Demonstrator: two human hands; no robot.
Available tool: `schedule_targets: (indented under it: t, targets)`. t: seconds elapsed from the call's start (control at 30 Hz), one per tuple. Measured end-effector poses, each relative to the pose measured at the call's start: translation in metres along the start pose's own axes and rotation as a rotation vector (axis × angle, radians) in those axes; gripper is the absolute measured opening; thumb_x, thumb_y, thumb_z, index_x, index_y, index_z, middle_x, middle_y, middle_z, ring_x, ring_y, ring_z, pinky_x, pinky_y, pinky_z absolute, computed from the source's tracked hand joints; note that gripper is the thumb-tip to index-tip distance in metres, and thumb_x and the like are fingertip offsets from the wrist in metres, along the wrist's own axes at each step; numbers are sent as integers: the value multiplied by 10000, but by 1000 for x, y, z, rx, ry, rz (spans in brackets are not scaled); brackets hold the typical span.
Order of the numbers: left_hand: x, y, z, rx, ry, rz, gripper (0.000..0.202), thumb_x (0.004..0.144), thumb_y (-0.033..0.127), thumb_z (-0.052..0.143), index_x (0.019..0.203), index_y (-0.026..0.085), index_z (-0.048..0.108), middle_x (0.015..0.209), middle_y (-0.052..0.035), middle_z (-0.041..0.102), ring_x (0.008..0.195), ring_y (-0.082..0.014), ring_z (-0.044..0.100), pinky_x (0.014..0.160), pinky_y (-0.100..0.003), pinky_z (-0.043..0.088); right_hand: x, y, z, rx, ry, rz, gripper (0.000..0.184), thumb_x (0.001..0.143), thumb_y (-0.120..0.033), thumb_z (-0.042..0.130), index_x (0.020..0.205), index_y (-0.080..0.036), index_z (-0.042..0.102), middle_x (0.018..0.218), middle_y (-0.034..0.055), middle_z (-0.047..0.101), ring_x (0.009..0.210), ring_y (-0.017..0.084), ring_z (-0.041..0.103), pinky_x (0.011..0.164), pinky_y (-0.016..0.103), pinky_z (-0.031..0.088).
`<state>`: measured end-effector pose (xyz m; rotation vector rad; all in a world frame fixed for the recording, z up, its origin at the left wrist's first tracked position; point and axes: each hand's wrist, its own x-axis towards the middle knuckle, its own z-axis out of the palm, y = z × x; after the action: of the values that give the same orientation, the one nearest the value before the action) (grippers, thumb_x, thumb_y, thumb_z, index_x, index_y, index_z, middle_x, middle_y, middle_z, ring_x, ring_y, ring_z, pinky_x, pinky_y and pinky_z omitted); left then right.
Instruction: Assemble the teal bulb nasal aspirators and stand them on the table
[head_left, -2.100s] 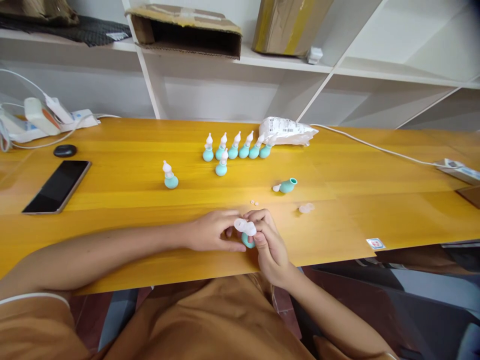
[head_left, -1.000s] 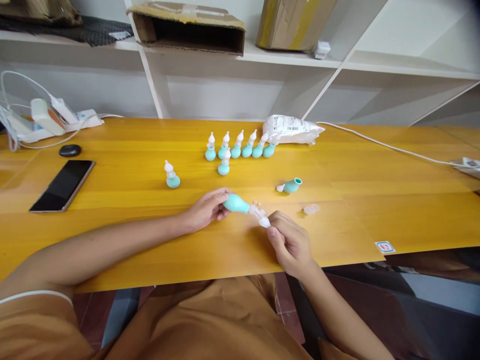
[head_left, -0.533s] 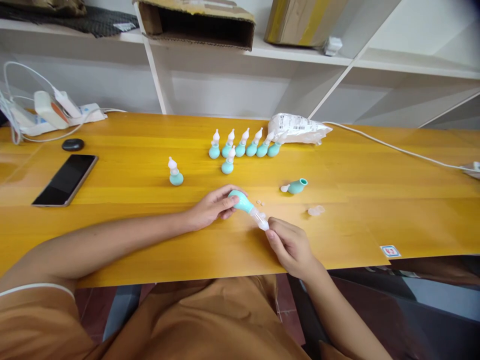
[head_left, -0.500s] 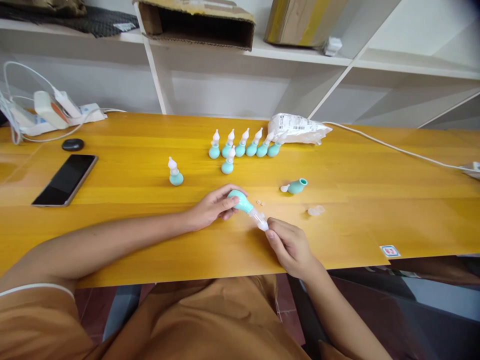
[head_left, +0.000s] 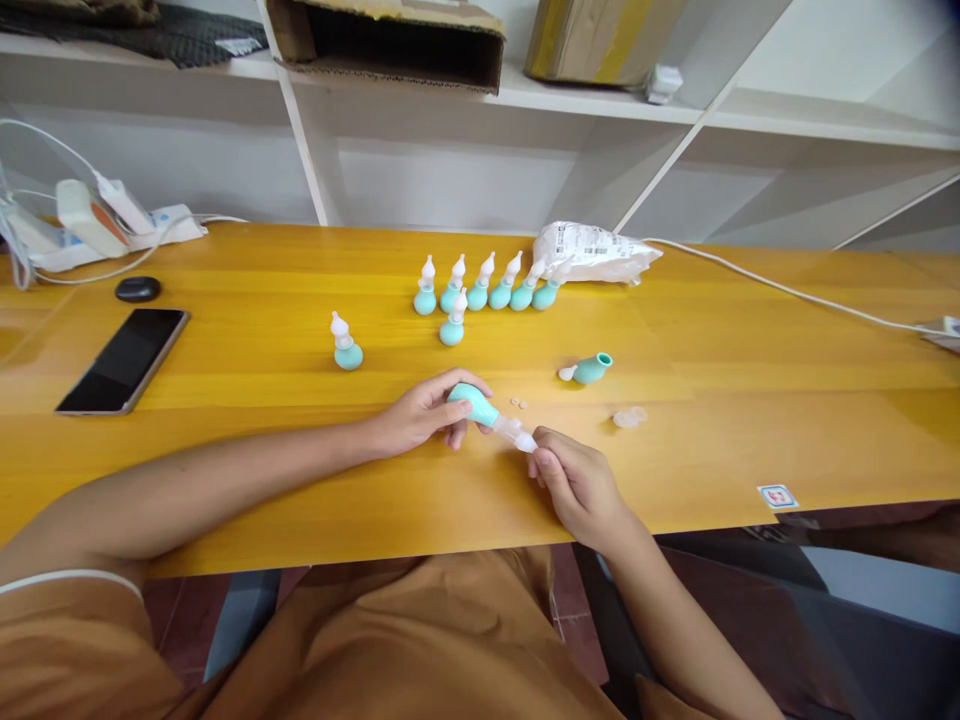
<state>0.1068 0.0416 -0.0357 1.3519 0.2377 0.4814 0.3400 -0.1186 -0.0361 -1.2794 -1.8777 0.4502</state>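
Note:
My left hand [head_left: 427,415] is closed around the teal bulb of a nasal aspirator [head_left: 474,405], held tilted over the table. At its other end my right hand [head_left: 574,480] pinches the pale nozzle tip [head_left: 526,441]; a clear section joins tip and bulb. Just beyond lie two tiny pale rings [head_left: 518,403]. A loose teal bulb [head_left: 592,369] rests on its side to the right, its mouth open, touching a small white piece [head_left: 568,373]. Nearer me are clear plastic parts [head_left: 630,417].
Several assembled aspirators [head_left: 478,292] stand in a row at the back, one [head_left: 451,331] before them and another [head_left: 347,352] farther left. A white plastic package [head_left: 592,253] lies behind. A phone [head_left: 124,362], black mouse-like object [head_left: 138,289] and power strip [head_left: 169,226] occupy the left.
The aspirator in my hands has turned slightly nearer to level, its nozzle end rising a little. Both hands keep their hold. The whole view has shifted slightly.

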Motion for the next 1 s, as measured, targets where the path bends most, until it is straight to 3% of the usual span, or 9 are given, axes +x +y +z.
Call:
schedule_targets:
  t: [0.3, 0.6, 0.83, 1.0]
  targets:
    - [-2, 8, 5, 78, -7, -75, 453, 1000, 561, 802, 1167, 202, 580, 858, 15, 711, 642, -101, 614, 620, -234, 498, 0, 3, 1, -21, 7, 45, 264, 1199, -244, 454, 996, -242, 623, 823, -5, 618, 692, 149, 599, 679, 287, 462]
    - [-3, 11, 9, 87, 51, -84, 511, 949, 599, 842, 1164, 206, 597, 779, 52, 649, 622, -100, 586, 607, -231, 483, 2, -2, -2, -111, 94, -55, 233, 1153, -158, 542, 1021, -224, 721, 809, 4, 692, 664, 138, 644, 626, 278, 469]
    - [-2, 14, 7, 174, 99, -118, 525, 860, 543, 917, 1106, 210, 594, 857, 46, 631, 639, -92, 563, 613, -237, 486, 5, -5, 0, -138, 175, -64, 214, 1125, -143, 583, 1003, -225, 739, 721, -6, 613, 613, 155, 596, 589, 301, 458]
    - [-3, 14, 6, 324, 93, -60, 487, 816, 447, 944, 1006, 208, 565, 991, -10, 689, 829, -142, 624, 737, -265, 498, 7, -7, -1, -108, 120, -89, 227, 1126, -159, 594, 944, -231, 709, 728, 4, 623, 617, 161, 594, 590, 311, 464]
